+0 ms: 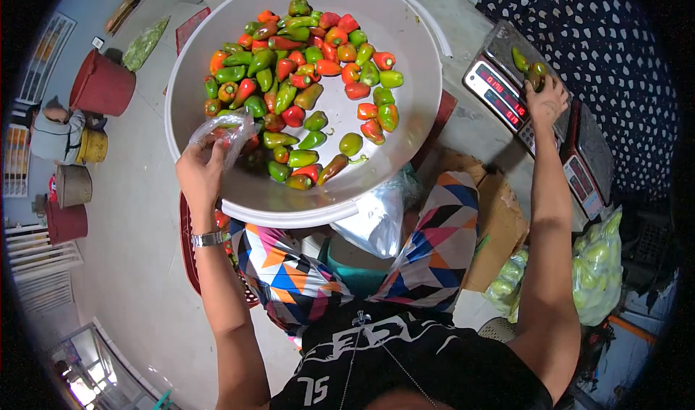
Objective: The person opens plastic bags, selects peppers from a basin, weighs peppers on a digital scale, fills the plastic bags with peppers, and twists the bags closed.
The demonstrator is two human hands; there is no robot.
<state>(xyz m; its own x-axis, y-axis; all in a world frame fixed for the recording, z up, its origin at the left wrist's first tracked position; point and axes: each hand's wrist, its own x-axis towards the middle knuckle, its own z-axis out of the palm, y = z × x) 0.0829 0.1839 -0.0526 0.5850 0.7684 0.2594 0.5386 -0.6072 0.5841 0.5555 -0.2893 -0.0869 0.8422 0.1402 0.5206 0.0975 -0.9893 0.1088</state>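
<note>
A wide pale plastic basin (418, 138) holds many red, green and orange peppers (260, 60). At its near left rim my left hand (202, 168) pinches a clear plastic bag (237, 141), over the peppers. Out to the right, my right hand (547, 101) has its fingers around a dark green pepper (536, 76) on the metal plate of a digital scale (497, 95), whose red display is lit. Another green pepper (520, 60) lies beside it on the plate. A stack of clear plastic bags (377, 220) hangs below the near rim, between the knees.
A second scale (583, 176) stands just right of the first. Bagged green produce (597, 269) and a cardboard box (497, 220) are at the right. A red basket (187, 247) with peppers is under my left forearm. Farther left are a person (54, 133) and red tubs (103, 84).
</note>
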